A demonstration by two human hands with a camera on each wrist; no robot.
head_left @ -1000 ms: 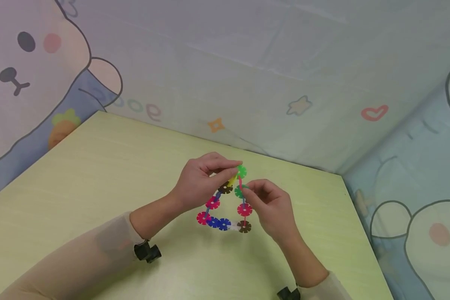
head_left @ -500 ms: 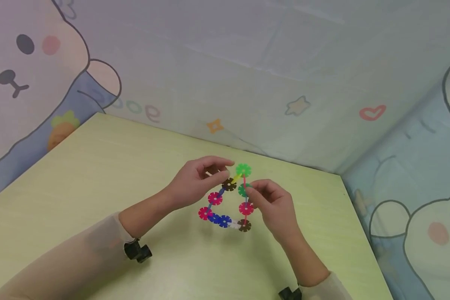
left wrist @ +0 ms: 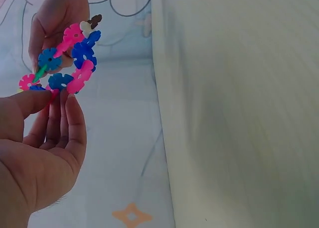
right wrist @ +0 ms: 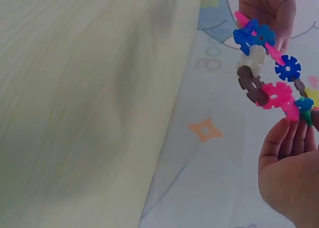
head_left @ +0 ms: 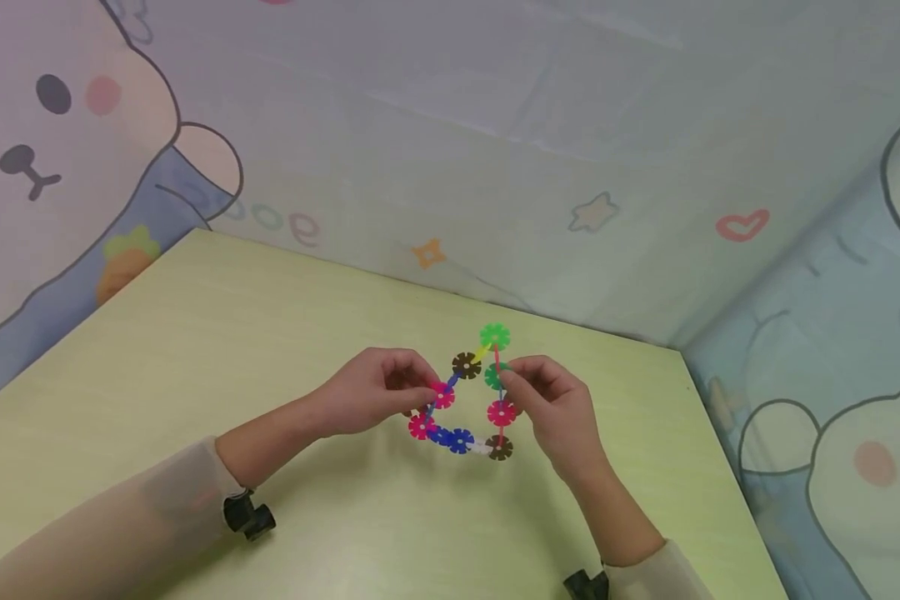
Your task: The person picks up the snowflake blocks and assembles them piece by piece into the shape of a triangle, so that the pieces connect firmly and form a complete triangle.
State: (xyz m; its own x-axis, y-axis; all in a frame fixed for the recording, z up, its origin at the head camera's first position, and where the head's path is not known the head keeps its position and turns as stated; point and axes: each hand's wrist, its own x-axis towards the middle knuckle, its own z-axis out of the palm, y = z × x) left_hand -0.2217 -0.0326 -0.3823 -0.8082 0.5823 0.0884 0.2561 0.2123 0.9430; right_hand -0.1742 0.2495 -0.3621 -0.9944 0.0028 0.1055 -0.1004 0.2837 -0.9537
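A closed loop of interlocking plastic snowflake discs (head_left: 461, 441) hangs above the table between both hands. Pink, blue, white, brown, yellow and green pieces make it up, and a bright green disc (head_left: 495, 337) stands at its top. My left hand (head_left: 367, 392) pinches a pink disc (head_left: 442, 395) on the loop's left side. On the other side, my right hand (head_left: 558, 408) grips the darker green disc (head_left: 493, 376) between thumb and fingers. The right wrist view shows the white disc (right wrist: 252, 59) beside brown ones at the loop's lower part. Fingertips hide some pieces.
A pale yellow-green table (head_left: 285, 300) lies under the hands. Behind it and to the right rise printed cloth walls (head_left: 495, 167) with cartoon figures. Small black cameras (head_left: 249, 515) sit on both wrists.
My left hand has let go near the loop's top and moved down and left to a pink disc. The right hand keeps its grip, and the loop has shifted slightly right.
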